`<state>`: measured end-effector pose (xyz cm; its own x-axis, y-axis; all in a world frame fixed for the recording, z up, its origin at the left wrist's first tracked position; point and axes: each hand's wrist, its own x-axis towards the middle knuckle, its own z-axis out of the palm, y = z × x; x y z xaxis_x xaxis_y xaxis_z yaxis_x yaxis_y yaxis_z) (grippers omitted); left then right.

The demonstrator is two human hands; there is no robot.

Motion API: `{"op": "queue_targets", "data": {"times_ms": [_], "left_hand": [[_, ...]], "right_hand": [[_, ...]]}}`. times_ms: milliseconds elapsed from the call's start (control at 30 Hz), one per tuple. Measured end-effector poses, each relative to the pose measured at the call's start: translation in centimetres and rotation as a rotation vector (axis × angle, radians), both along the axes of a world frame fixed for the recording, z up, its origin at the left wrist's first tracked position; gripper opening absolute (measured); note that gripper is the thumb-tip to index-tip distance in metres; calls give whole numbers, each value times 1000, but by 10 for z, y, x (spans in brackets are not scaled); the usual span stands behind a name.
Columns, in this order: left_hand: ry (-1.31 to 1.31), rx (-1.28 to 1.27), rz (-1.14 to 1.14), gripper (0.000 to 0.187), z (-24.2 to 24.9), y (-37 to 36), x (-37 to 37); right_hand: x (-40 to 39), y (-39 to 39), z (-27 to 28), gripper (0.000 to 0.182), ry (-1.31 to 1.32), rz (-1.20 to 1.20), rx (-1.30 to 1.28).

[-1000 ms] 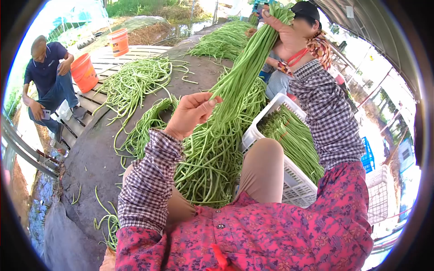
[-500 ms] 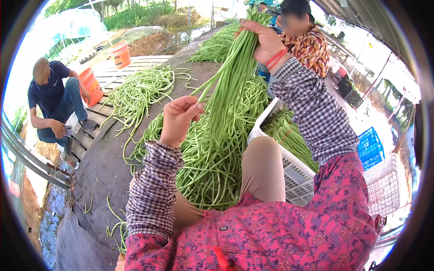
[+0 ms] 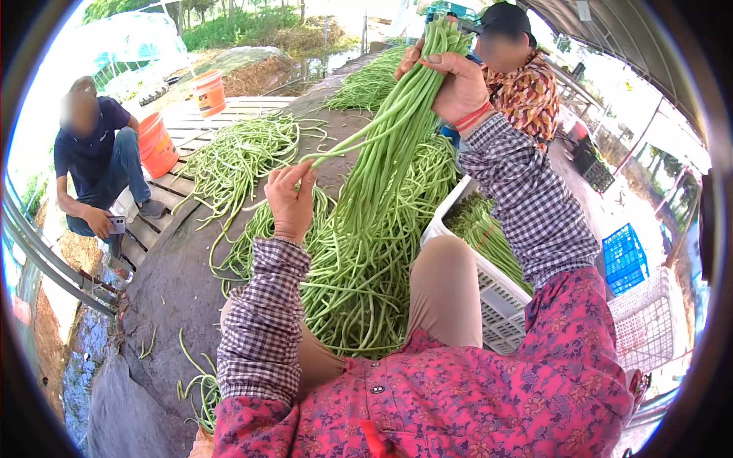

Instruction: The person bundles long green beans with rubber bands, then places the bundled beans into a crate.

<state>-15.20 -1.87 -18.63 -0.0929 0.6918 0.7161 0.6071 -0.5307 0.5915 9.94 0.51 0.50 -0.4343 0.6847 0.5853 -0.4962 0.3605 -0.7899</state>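
Note:
Raised at the upper middle, my right hand [image 3: 460, 85] is wrapped round the top of a thick bundle of green long beans [image 3: 389, 164]. The rest of the bundle hangs down below the grip. My left hand [image 3: 290, 200], lower and to the left, pinches the ends of a few bean strands [image 3: 347, 146] that stretch out sideways from the bundle. Under both hands lies a large tangled heap of long beans [image 3: 359, 294], in front of my knees. A red band [image 3: 472, 116] circles my right wrist.
At right, a white plastic crate [image 3: 500, 309] holds more beans. Blue [image 3: 624, 258] and white [image 3: 645, 320] crates stand farther right. Another bean pile [image 3: 240, 156] lies left, near orange buckets [image 3: 156, 145]. One person [image 3: 95, 153] sits left holding a phone; another person [image 3: 527, 95] is behind the bundle.
My left hand has moved left and slightly down, drawing bean ends away from the bundle. My right hand has shifted slightly right and down with the bundle. The seated person's head has lifted.

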Motion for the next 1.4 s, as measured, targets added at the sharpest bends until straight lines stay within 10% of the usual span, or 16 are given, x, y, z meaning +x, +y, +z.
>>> {"op": "queue_targets", "data": {"times_ms": [100, 200, 333, 433, 967, 1200, 1333, 1400], "left_hand": [[404, -586, 111, 24, 3, -13, -9], [288, -340, 198, 21, 6, -1, -14], [-315, 89, -402, 13, 48, -33, 27], [-212, 232, -441, 11, 63, -49, 48], [39, -220, -625, 8, 21, -32, 29], [342, -294, -144, 10, -17, -3, -15], [619, -770, -537, 34, -26, -5, -1], [437, -597, -554, 62, -2, -12, 18]], "right_hand": [[3, -4, 1, 27, -39, -12, -40], [1, -9, -3, 31, -73, -40, -88], [-12, -13, -15, 31, -100, -80, -122], [-23, -20, -22, 30, -119, -111, -100], [-16, 5, -43, 18, 168, -339, -339], [62, 38, -2, 17, 160, -346, -229], [51, 23, 14, 13, 87, -413, -197], [30, 7, 21, 11, 33, -531, -214]]}}
